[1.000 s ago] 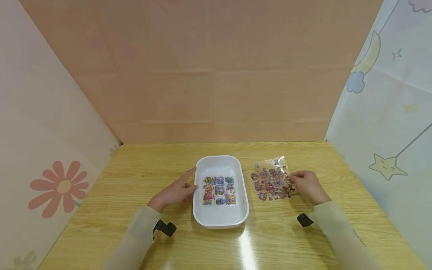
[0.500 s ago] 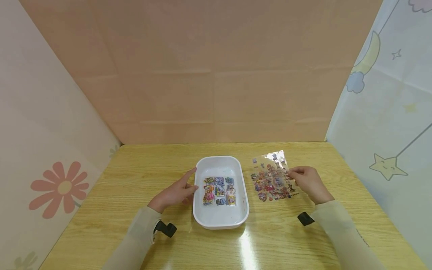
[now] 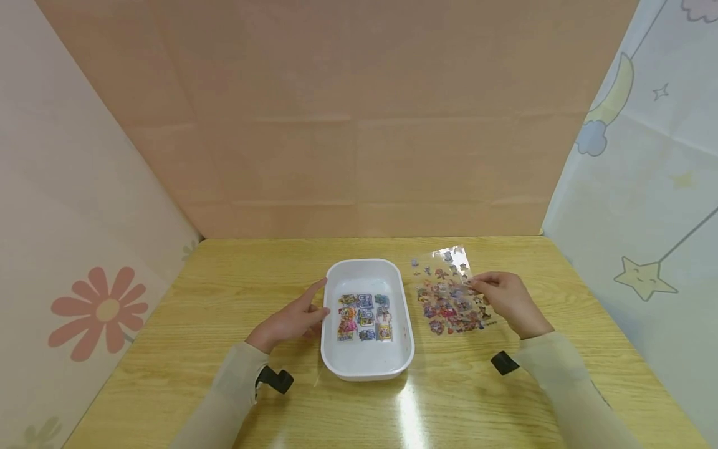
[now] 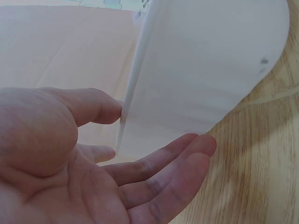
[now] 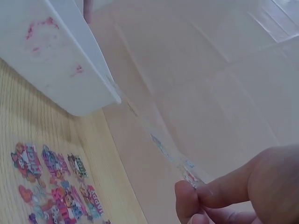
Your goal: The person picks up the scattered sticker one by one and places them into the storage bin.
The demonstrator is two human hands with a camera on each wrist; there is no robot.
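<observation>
Right hand (image 3: 510, 304) pinches a clear sheet (image 3: 441, 273); relaxed left hand (image 3: 291, 321) touches the tray (image 3: 367, 369). I see inner stickers (image 3: 366, 318) done, outer stickers (image 3: 437, 327) left.

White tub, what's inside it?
The white tub holds colourful printed pictures lying flat on its floor. Whether anything lies beneath them can't be seen, because they cover that part.

The head camera peers forward and down over the white tray (image 3: 366, 360); both wrist cameras share it, close in, from either side.
</observation>
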